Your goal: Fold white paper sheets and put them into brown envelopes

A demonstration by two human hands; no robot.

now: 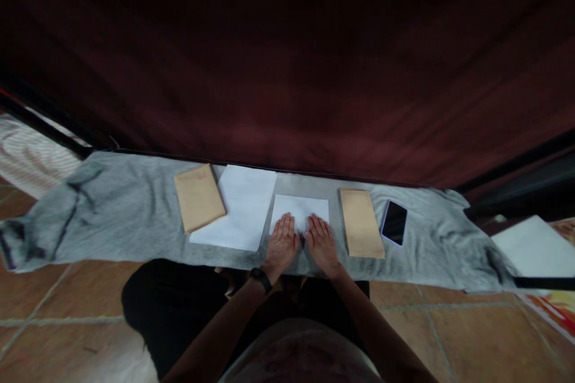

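A small white sheet of paper (300, 204), perhaps folded, lies in front of me on the grey cloth. My left hand (283, 242) rests flat on its near left part, fingers stretched forward. Flat on its near right part is my right hand (320, 244), fingers also extended. Both hands are open and a little apart. Left of them lie larger white sheets (246, 206), partly covered by a stack of brown paper envelopes (200, 197). To the right sits another brown paper envelope or stack (362, 222).
A phone (395, 223) with a dark screen lies right of the right-hand brown paper. The grey cloth (130, 209) covers a narrow table. Behind it hangs a dark red curtain (287, 102). A white flat object (534, 245) stands beyond the right end, above the tiled floor.
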